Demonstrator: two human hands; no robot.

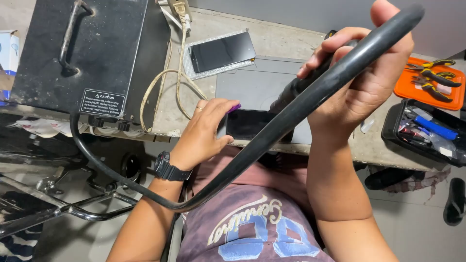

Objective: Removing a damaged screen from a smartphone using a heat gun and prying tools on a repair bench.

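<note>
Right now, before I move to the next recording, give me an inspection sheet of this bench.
Surface: worn grey bench top, a grey mat on it.
Job's things: dark phone at the bench edge; black handpiece aimed down toward it.
Clutter: second phone on bubble wrap; orange tray of pliers; black tray of small tools.
Hands: left hand steadies the dark phone; right hand grips the handpiece.
Cables: thick black hose runs to the black box; beige cord looped.
Surroundings: tiled floor, sandal, metal frame.
</note>
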